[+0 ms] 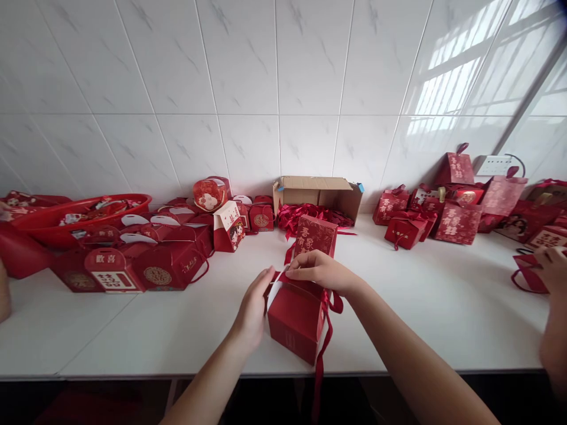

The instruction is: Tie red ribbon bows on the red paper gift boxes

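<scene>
The red gift box (295,321) stands near the front edge of the white table (186,336), between the two hands. The left hand (253,307) rests against the box's left side; whether it grasps the box cannot be told. The right hand (316,270), fingers bent, pinches at the top flap, its exact grip unclear. A red ribbon (328,336) runs down the box's right side and hangs past the table edge. Directly behind stands an upright patterned box (319,233), then an open cardboard carton (325,198) by the tiled wall. Bare tabletop extends on both sides, bounded by grouped red boxes left (166,265) and right (458,221).
</scene>
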Demonstrator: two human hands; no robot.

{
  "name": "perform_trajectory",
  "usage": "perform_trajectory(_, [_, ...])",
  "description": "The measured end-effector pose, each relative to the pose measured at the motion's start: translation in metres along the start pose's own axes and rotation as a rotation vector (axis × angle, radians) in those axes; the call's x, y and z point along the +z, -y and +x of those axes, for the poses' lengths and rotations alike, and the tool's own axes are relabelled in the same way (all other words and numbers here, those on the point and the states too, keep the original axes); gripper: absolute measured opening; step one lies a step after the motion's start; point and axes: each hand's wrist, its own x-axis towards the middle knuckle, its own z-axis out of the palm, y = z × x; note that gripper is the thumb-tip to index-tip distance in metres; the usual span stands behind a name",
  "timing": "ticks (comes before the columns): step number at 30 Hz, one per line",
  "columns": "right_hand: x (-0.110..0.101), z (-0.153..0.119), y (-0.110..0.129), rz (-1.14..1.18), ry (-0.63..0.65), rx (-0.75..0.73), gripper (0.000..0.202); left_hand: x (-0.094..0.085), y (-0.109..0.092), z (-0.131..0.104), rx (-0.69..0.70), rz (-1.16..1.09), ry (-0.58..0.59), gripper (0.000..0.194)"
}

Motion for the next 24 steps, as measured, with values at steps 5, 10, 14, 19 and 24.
perform_trajectory(5, [-0.012,-0.016,0.002,-0.112,-0.310,-0.089,0.033,-0.036,-0.010,0.022,0.153,0.457,-0.040,0.025])
perform_trajectory(10, [-0.035,-0.066,-0.008,-0.289,-0.478,-0.078,0.033,-0.103,-0.022,0.040,0.429,1.229,-0.321,0.018])
perform_trajectory(14, [-0.024,-0.093,-0.028,-0.446,-0.247,0.013,0.030,-0.101,-0.026,0.040,0.445,1.059,-0.234,0.022])
perform_trajectory(19, [0.002,-0.089,-0.043,-0.427,-0.171,-0.033,0.024,-0.046,-0.023,0.022,0.129,0.582,0.202,0.035])
perform_trajectory(24, [-0.008,-0.080,-0.047,-0.432,-0.260,-0.066,0.017,-0.039,-0.016,0.011,-0.006,0.496,0.359,0.036])
